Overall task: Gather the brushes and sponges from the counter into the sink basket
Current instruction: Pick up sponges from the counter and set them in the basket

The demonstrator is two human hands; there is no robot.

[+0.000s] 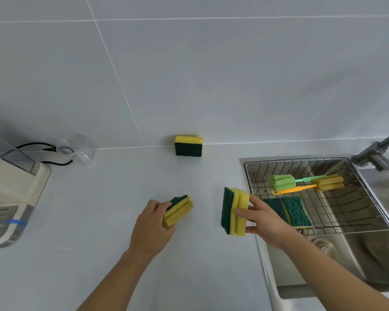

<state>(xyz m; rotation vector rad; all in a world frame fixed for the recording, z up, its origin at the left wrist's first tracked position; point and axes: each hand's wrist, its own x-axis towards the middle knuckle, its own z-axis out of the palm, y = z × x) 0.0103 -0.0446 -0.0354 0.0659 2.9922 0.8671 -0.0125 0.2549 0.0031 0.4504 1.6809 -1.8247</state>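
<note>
Two hands each grip a yellow-green sponge over the desk: the left hand pinches its sponge in its fingers, the right hand clasps its sponge beside the sink basket rim. A third sponge stands against the wall, open desk between.

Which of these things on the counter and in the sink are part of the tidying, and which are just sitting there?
Part of the job:
sponge in left hand
sponge in right hand
sponge by the wall
green brush, orange brush and flat sponges in the wire basket

Just lying about:
clear cup
black cable
white appliance
tap
</note>
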